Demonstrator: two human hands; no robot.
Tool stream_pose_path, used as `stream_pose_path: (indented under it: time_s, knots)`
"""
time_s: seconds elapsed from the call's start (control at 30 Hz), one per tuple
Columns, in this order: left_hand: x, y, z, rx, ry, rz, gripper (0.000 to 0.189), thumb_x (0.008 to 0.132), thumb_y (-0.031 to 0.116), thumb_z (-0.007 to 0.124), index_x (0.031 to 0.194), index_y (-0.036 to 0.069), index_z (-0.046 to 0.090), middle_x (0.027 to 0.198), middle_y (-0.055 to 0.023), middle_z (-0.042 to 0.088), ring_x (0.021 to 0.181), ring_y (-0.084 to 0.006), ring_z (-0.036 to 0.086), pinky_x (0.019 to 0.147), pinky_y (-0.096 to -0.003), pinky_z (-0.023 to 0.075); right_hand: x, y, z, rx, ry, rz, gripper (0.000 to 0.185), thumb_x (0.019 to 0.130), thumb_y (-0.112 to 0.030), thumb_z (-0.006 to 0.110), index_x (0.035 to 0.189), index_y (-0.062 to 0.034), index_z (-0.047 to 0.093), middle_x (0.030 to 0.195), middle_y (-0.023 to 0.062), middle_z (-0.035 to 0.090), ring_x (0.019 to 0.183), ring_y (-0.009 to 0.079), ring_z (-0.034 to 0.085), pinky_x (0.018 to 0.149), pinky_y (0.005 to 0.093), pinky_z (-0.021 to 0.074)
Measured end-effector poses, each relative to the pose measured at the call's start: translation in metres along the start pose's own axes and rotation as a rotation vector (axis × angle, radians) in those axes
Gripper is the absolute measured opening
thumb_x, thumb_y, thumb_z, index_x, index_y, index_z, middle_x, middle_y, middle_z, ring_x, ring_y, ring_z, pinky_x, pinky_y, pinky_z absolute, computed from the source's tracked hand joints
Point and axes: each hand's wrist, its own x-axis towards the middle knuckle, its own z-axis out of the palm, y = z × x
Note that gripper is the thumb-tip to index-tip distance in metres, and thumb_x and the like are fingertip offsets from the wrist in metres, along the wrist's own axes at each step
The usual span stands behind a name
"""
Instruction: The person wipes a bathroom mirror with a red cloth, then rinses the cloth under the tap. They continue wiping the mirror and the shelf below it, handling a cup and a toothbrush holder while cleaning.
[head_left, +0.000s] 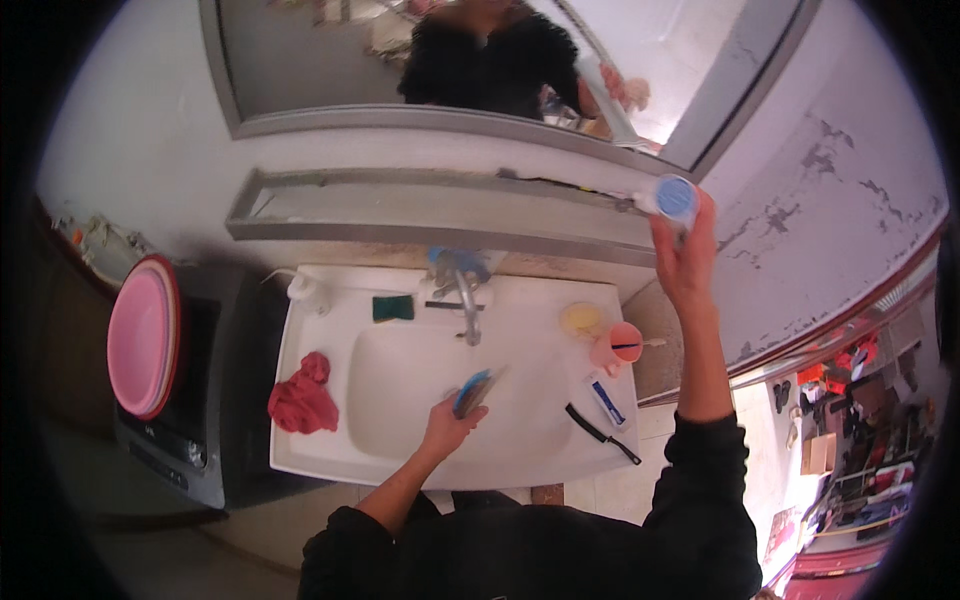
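Note:
Over the white sink basin (420, 420), my left hand (448, 426) is closed on a flat blue-and-brown object (474, 391), blurred, perhaps a brush or a packet. My right hand (686, 251) grips a white container with a blue top (676, 196) at the right end of the wall shelf (450, 238). A thin dark stick (559, 184) lies on the shelf beside it. On the sink's right side are a yellow soap bar (582, 319), a pink cup (616, 346) holding a toothbrush, a toothpaste tube (607, 402) and a black-handled comb or brush (602, 433).
A chrome faucet (468, 307) rises at the sink's back, with a green sponge (393, 308) and a white pump bottle (306, 292) to its left. A red cloth (304, 397) lies on the left rim. Pink basins (139, 339) lean by a dark appliance (225, 390). A mirror (315, 75) hangs above.

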Motion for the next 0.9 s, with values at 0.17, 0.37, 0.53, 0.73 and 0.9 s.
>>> stream_pose_path:
  time_s: [0.17, 0.37, 0.53, 0.73, 0.9]
  knots:
    - [-0.021, -0.007, -0.029, -0.316, 0.178, -0.136, 0.031, 0.082, 0.014, 0.075, 0.106, -0.001, 0.064, 0.073, -0.0017, 0.062, 0.060, -0.0095, 0.056, 0.056, -0.0250, 0.0451, -0.136, -0.061, 0.040, 0.409, -0.571, 0.392, 0.050, 0.097, -0.023, 0.058, 0.134, 0.0054, 0.040, 0.123, 0.0166, 0.055, 0.110, 0.0261, 0.052, 0.102, 0.0350, 0.0361]
    - [0.003, -0.023, -0.038, -0.564, 0.228, -0.330, 0.029, 0.087, 0.016, 0.072, 0.108, -0.001, 0.063, 0.083, -0.0061, 0.064, 0.068, -0.0157, 0.061, 0.062, -0.0290, 0.0505, -0.256, -0.112, 0.171, 1.648, -0.804, 1.654, 0.040, 0.100, -0.040, 0.050, 0.118, -0.0044, 0.052, 0.097, 0.0112, 0.061, 0.088, 0.0242, 0.061, 0.078, 0.0405, 0.0542]
    - [0.029, -0.019, -0.023, -0.803, 0.203, -0.185, 0.031, 0.089, 0.016, 0.070, 0.114, 0.000, 0.059, 0.105, -0.0073, 0.063, 0.088, -0.0186, 0.063, 0.075, -0.0347, 0.0556, -0.258, -0.116, 0.250, 1.730, -0.713, 1.568, 0.044, 0.099, -0.049, 0.046, 0.110, -0.0079, 0.058, 0.095, 0.0126, 0.062, 0.086, 0.0266, 0.061, 0.075, 0.0441, 0.0533]
    - [0.035, -0.015, -0.007, -0.291, 0.256, -0.269, 0.039, 0.081, 0.009, 0.072, 0.114, -0.004, 0.058, 0.103, -0.0111, 0.065, 0.085, -0.0192, 0.065, 0.071, -0.0341, 0.0537, -0.252, -0.133, 0.259, 0.613, -0.714, 0.961, 0.051, 0.097, -0.050, 0.050, 0.112, -0.0015, 0.050, 0.094, 0.0227, 0.061, 0.092, 0.0332, 0.063, 0.080, 0.0431, 0.0484]
    - [0.035, -0.019, 0.002, -0.179, 0.269, -0.246, 0.035, 0.082, 0.011, 0.069, 0.113, -0.002, 0.058, 0.095, -0.0090, 0.066, 0.088, -0.0177, 0.063, 0.078, -0.0329, 0.0500, -0.265, -0.129, 0.229, 0.541, -0.717, 0.823, 0.046, 0.090, -0.033, 0.061, 0.125, -0.0022, 0.056, 0.104, 0.0283, 0.064, 0.100, 0.0451, 0.061, 0.087, 0.0478, 0.0485]
